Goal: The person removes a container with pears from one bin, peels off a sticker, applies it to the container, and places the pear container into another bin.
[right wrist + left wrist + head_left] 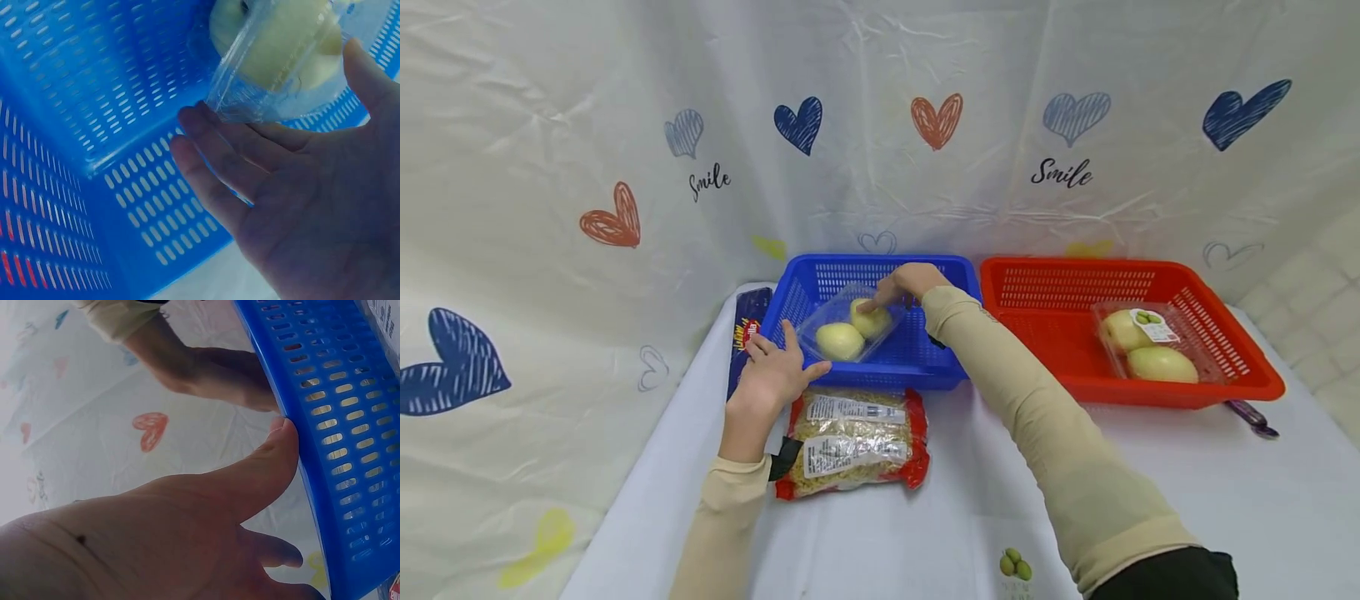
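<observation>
A clear plastic tray with two pale yellow fruits [840, 342] sits tilted inside the blue basket [917, 379]. My right hand [910, 283] reaches in from above and holds the tray's right end. In the right wrist view, the thumb of that hand [300, 169] lies on one side of the clear pack [275, 56] and the fingers on the other. At the basket's front left corner is my left hand [767, 375], fingers spread. Its thumb touches the blue rim in the left wrist view, where the hand [206, 506] holds nothing.
A red basket [1037, 387] stands to the right with a labelled fruit pack [1153, 342] inside. A red-ended pasta bag [853, 442] lies in front of the blue basket. A dark blue package [748, 321] lies left; a purple-handled item [1251, 417] lies right.
</observation>
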Tool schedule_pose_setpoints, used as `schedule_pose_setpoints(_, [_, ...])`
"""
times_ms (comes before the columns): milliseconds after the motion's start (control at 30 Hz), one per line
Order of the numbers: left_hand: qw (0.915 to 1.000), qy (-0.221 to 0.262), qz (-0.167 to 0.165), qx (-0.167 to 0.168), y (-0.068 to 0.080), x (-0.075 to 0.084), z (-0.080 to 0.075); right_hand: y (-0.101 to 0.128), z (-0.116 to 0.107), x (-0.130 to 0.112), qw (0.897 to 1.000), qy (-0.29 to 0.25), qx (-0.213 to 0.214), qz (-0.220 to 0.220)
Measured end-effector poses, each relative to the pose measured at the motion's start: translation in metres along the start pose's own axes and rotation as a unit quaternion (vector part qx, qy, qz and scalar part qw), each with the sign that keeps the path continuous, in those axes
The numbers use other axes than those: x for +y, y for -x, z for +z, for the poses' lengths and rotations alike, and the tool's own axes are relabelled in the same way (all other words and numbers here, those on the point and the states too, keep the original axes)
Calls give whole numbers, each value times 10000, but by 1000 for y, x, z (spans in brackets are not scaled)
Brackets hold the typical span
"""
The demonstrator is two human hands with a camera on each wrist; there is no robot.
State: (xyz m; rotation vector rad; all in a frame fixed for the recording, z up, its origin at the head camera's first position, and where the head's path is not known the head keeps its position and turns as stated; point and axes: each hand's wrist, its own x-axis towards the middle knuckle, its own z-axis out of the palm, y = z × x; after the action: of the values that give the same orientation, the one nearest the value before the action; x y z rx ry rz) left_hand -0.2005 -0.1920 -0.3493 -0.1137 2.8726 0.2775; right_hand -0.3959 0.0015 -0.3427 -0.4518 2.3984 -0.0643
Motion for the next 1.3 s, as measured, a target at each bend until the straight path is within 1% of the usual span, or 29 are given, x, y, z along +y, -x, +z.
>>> schedule_pose_setpoints(67, [10000, 23, 14, -10, 0, 1, 0, -2, 2, 0, 9997, -66, 101, -190])
schedule_pose_setpoints(167, [10000, 56, 14, -5, -1, 0, -1, -2, 3, 0, 9970, -414, 380, -534])
schedule_pose_setpoints(267, [10000, 77, 18, -19, -2, -1, -1, 3, 3, -3, 9900, -802, 685, -932])
schedule_pose_setpoints(333, [9999, 100, 33, -37, -3, -1, -1, 8, 3, -6, 9848, -924, 947, -1128])
schedule_pose_setpoints(433, [9999, 134, 36, -88, -3, -1, -1, 21, 4, -13, 9783, -738, 1442, -1294])
schedule_pose_setpoints(500, [9999, 132, 26, -107, -3, -1, 0, 32, 5, -17, 9734, -324, 1875, -1274])
schedule_pose_setpoints(533, [9999, 126, 26, -109, -3, -1, 0, 38, 6, -19, 9694, -105, 2121, -1228])
schedule_pose_setpoints(600, [9999, 107, 30, -97, -3, -1, 0, 52, 10, -19, 9587, 229, 2603, -1122])
schedule_pose_setpoints(667, [9999, 80, 22, -86, -3, -1, -1, 66, 14, -15, 9439, 400, 3096, -1079])
schedule_pose_setpoints(800, [9999, 48, 2, -94, -3, -1, -2, 94, 21, 5, 9118, 155, 3947, -1125])
schedule_pose_setpoints(933, [9999, 74, 20, -153, -2, 1, -1, 130, 31, 30, 8834, -121, 4561, -1071])
schedule_pose_setpoints(1067, [9996, 159, -36, -230, -1, 0, -1, 170, 45, 44, 8600, -211, 4980, -1093])
schedule_pose_setpoints(1167, [9992, 240, -59, -306, -1, -2, -1, 199, 61, 47, 8515, -454, 5078, -1223])
schedule_pose_setpoints(1200, [9992, 244, -39, -325, -1, -2, -1, 208, 67, 47, 8512, -559, 5063, -1267])
schedule_pose_setpoints(1233, [9992, 222, -5, -324, -2, -2, -1, 217, 74, 46, 8530, -669, 5007, -1315])
schedule_pose_setpoints(1300, [9994, 160, 61, -291, -3, -2, -3, 231, 87, 44, 8613, -950, 4762, -1494])
